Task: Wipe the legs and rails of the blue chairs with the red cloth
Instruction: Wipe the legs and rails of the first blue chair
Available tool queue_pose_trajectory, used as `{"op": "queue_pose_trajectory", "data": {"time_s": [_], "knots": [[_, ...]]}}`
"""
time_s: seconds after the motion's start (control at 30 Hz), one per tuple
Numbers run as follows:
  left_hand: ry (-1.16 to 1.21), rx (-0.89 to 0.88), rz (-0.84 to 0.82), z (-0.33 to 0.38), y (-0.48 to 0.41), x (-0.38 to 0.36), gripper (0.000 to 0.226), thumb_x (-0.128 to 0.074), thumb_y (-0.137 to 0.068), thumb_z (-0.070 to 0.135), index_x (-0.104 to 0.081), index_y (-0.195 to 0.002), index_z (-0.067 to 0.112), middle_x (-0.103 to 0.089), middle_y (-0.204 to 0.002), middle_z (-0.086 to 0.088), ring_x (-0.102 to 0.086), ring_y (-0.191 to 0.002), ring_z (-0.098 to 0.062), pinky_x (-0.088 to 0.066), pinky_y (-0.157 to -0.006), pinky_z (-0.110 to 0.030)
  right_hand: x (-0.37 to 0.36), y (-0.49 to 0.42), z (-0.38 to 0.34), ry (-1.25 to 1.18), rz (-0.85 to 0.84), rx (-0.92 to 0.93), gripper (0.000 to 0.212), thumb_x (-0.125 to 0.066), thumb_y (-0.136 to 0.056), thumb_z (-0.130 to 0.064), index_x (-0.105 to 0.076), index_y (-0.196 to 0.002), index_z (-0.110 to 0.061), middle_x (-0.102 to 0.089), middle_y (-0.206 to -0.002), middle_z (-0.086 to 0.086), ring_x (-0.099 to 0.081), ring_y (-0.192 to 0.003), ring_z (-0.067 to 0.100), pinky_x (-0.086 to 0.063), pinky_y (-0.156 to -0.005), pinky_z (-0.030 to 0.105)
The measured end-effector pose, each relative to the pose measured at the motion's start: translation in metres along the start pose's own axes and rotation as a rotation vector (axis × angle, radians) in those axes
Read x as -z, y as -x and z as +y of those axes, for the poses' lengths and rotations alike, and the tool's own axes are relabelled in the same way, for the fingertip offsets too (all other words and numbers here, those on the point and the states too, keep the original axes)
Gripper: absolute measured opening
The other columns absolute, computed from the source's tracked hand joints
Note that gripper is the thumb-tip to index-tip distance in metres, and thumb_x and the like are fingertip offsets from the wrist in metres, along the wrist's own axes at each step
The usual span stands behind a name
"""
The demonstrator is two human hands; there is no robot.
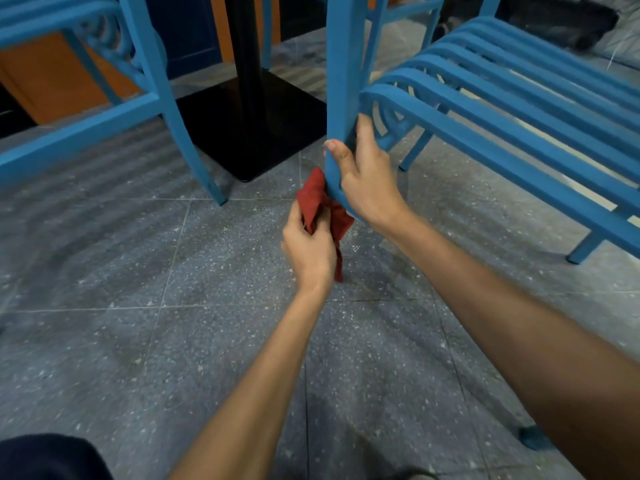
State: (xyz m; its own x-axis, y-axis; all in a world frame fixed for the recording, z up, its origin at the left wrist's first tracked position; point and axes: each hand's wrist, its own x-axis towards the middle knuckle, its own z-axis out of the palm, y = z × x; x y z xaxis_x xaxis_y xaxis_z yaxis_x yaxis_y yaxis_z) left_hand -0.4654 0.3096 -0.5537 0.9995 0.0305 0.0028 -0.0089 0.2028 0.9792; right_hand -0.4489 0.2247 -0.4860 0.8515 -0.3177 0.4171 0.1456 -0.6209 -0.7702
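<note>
Left grip [308,247] holds cloth [317,199], right grip [367,181] holds chair [344,64]

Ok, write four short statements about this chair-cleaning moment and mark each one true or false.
1. The left hand holds the crumpled red cloth. True.
2. The right hand lies flat on the floor. False: it grips the leg of the blue slatted chair.
3. A square black table base stands on the floor to the left of that chair. True.
4. The cloth is spread over the seat slats. False: it hangs bunched in the left hand, beside the leg and below the seat.
</note>
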Motion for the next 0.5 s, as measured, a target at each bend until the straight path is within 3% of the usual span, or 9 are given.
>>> {"op": "queue_pose_trajectory", "data": {"time_s": [0.1,0.2,0.33,0.4,0.5], "knots": [[0.067,0.025,0.02,-0.012,0.01,-0.004,0.044,-0.053,-0.089,-0.004,-0.06,-0.126,0.018,-0.07,-0.108,0.0,-0.068,-0.09,-0.001,-0.056,-0.077,-0.021,0.0,0.001,-0.002,0.007,-0.016,-0.011,0.036,-0.047,-0.1,-0.021,-0.039,-0.127,0.0,-0.057,-0.088,0.0,-0.053,-0.07,0.002,-0.039,-0.058,0.007],[0.054,0.124,0.025,-0.027,0.005,-0.002,0.043,-0.05,-0.092,-0.004,-0.06,-0.125,0.022,-0.07,-0.107,-0.01,-0.07,-0.085,-0.018,-0.06,-0.075,-0.035,0.001,0.001,-0.003,-0.003,-0.022,-0.018,0.035,-0.048,-0.099,-0.022,-0.04,-0.126,0.0,-0.059,-0.088,0.006,-0.054,-0.068,0.006,-0.042,-0.056,0.013],[-0.032,0.198,0.001,-0.035,-0.01,0.002,0.037,-0.047,-0.095,-0.001,-0.06,-0.124,0.018,-0.069,-0.103,-0.017,-0.069,-0.078,-0.024,-0.059,-0.062,-0.026,0.001,0.002,-0.002,0.007,-0.018,-0.015,0.034,-0.048,-0.099,-0.021,-0.04,-0.124,0.0,-0.059,-0.087,0.008,-0.053,-0.065,0.006,-0.04,-0.053,0.012],[-0.009,0.142,0.014,-0.027,-0.006,-0.002,0.04,-0.047,-0.093,-0.003,-0.06,-0.125,0.018,-0.07,-0.1,-0.013,-0.071,-0.078,-0.019,-0.059,-0.065,-0.027,0.0,0.003,-0.002,-0.004,-0.01,-0.01,0.034,-0.048,-0.099,-0.02,-0.04,-0.124,0.001,-0.059,-0.086,0.009,-0.053,-0.064,0.005,-0.04,-0.053,0.011],[0.098,0.048,0.055,-0.014,0.008,-0.011,0.046,-0.046,-0.09,-0.01,-0.058,-0.128,0.013,-0.068,-0.098,0.003,-0.067,-0.077,0.003,-0.052,-0.067,-0.012,0.0,0.002,-0.001,0.0,-0.004,-0.001,0.033,-0.048,-0.099,-0.02,-0.041,-0.123,0.001,-0.059,-0.086,0.008,-0.053,-0.065,0.006,-0.039,-0.055,0.011]]}}
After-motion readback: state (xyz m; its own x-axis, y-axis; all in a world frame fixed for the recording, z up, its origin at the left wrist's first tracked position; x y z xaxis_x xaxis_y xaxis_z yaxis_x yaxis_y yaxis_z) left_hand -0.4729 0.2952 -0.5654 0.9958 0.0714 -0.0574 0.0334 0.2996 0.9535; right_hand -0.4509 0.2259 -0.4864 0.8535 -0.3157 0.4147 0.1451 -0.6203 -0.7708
